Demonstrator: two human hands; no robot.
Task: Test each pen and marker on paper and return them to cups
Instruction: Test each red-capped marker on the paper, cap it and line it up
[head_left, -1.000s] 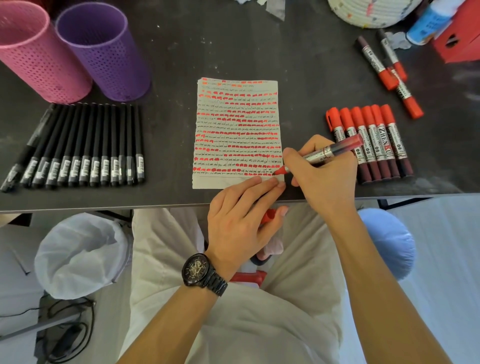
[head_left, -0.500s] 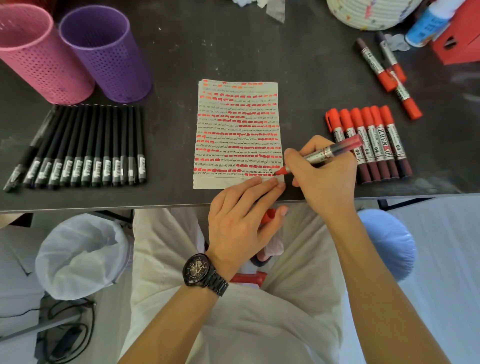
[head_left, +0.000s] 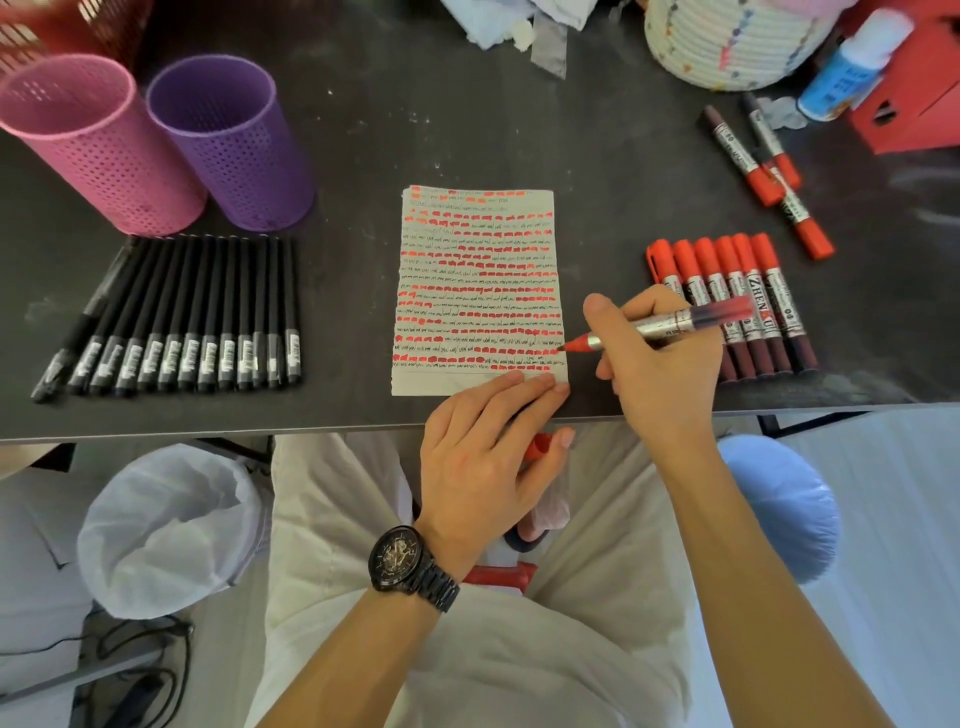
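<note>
Grips red marker in right hand, tip at paper right edge; presses paper with left hand, thumb pinching red cap.

**Desk tally, as I see it**

I count one paper sheet under the left hand's fingers, with one red cap beneath them. There is one uncapped marker in the right hand's fingers, and six rowed markers just beyond. Three loose markers lie farther off. Far left of the fingers: two mesh cups and roughly thirteen black pens.
</note>
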